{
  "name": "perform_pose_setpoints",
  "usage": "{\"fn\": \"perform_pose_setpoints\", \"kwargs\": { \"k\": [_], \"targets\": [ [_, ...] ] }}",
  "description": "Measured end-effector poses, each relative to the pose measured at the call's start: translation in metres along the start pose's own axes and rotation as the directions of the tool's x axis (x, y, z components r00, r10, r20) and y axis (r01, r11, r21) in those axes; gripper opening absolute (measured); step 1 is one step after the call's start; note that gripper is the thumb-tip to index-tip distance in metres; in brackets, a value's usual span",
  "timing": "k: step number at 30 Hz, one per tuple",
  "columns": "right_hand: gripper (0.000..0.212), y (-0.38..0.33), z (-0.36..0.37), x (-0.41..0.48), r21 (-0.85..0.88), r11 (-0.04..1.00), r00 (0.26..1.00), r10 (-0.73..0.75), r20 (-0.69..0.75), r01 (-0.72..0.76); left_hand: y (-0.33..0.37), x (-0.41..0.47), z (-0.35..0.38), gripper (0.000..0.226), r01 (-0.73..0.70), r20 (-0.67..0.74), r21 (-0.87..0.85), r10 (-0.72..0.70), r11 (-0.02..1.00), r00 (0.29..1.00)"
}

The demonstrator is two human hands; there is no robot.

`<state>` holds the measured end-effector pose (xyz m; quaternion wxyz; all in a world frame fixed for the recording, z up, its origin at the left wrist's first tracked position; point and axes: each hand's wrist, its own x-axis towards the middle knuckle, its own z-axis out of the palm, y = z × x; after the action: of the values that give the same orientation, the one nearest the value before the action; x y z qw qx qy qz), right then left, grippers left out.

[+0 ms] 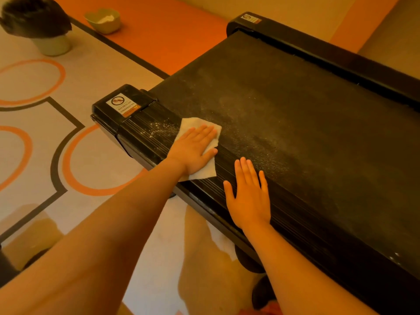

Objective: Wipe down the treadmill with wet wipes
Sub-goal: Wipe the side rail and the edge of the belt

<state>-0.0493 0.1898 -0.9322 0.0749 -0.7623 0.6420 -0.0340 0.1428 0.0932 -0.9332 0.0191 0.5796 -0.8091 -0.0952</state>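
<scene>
A black treadmill [295,123] runs from the lower right to the upper middle, its belt dusted with pale powder. My left hand [194,150] lies flat, fingers straight, pressing a white wet wipe [205,170] onto the ribbed near side rail close to the rear end cap. White specks lie on the rail just beyond the wipe. My right hand [248,196] rests flat with spread fingers on the same rail, a little nearer to me, holding nothing.
A warning sticker [123,104] marks the rear end cap. On the patterned floor at the upper left stand a pale pot with a dark plant [53,44] and a green bowl [103,20] with white powder. My legs show below the rail.
</scene>
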Motion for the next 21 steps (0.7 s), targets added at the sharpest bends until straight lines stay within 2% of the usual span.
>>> {"fn": "perform_pose_setpoints", "kwargs": {
  "k": [6, 12, 17, 19, 21],
  "targets": [
    [0.077, 0.0, 0.004, 0.001, 0.023, 1.0, 0.999, -0.007, -0.043, 0.008, -0.038, -0.011, -0.006, 0.064, 0.341, -0.074, -0.115, -0.351, 0.933, 0.934],
    [0.075, -0.001, 0.001, -0.001, 0.025, 1.0, 0.999, -0.002, -0.033, 0.003, -0.031, -0.031, -0.001, 0.067, 0.592, -0.11, -0.173, -0.613, 0.787, 0.782],
    [0.064, 0.0, -0.002, -0.001, 0.01, 1.0, 1.0, -0.003, 0.009, 0.003, -0.009, -0.055, 0.012, 0.067, 0.646, -0.173, -0.246, -0.688, 0.723, 0.704],
    [0.064, 0.0, -0.001, -0.001, 0.007, 1.0, 1.0, -0.001, 0.01, 0.001, 0.004, -0.068, 0.017, 0.065, 0.611, -0.202, -0.239, -0.654, 0.755, 0.729],
    [0.064, -0.001, 0.0, -0.001, 0.004, 1.0, 1.0, 0.001, -0.001, -0.001, 0.023, -0.079, 0.022, 0.067, 0.513, -0.23, -0.201, -0.549, 0.835, 0.804]
  ]
}}
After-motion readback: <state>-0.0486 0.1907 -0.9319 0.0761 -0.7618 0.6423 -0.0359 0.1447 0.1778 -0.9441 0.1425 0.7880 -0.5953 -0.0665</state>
